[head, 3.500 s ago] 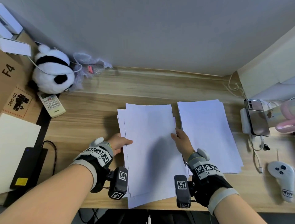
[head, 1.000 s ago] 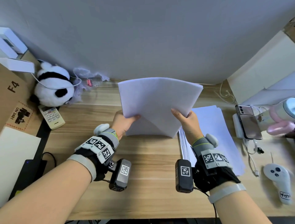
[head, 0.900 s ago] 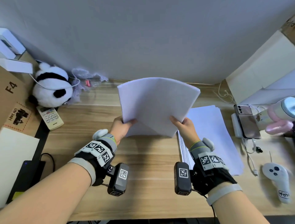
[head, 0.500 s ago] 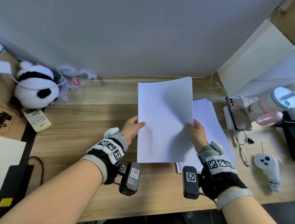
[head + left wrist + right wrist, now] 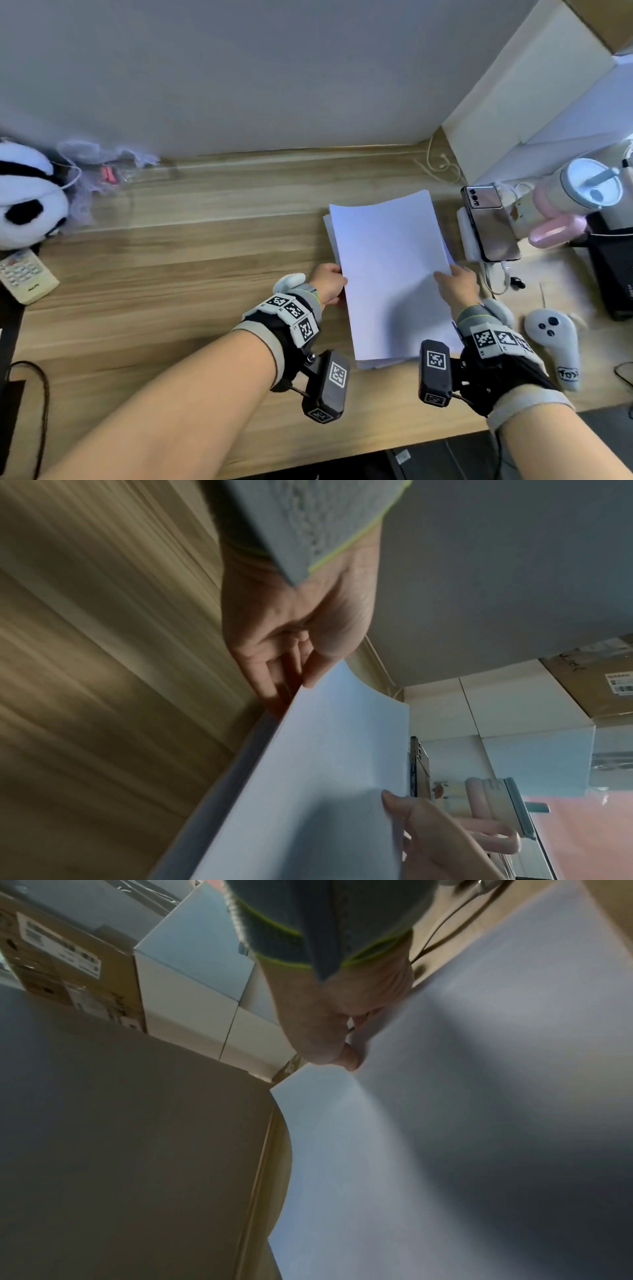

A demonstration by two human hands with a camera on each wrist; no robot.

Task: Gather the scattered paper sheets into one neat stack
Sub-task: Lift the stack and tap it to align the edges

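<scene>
A bundle of white paper sheets (image 5: 390,270) lies over the lower pile of sheets (image 5: 329,228) on the right half of the wooden desk (image 5: 171,291). My left hand (image 5: 330,286) pinches the bundle's left edge, thumb above and fingers beneath, as the left wrist view shows for the hand (image 5: 291,653) and the paper (image 5: 308,791). My right hand (image 5: 454,284) grips the right edge, thumb on top; in the right wrist view the hand (image 5: 335,1042) pinches the sheets (image 5: 445,1123). The bundle's far end curves up slightly.
A phone on a white stand (image 5: 489,229) and a pink tumbler (image 5: 568,205) stand right of the paper. A white controller (image 5: 555,342) lies by my right wrist. A panda toy (image 5: 27,198) and a remote (image 5: 24,277) are at far left. Cardboard and white boxes (image 5: 534,89) rise at right.
Both hands lifted the left pile off the desk, squared it upright, then carried it right and lowered it onto the right-hand pile. The view shifted right.
</scene>
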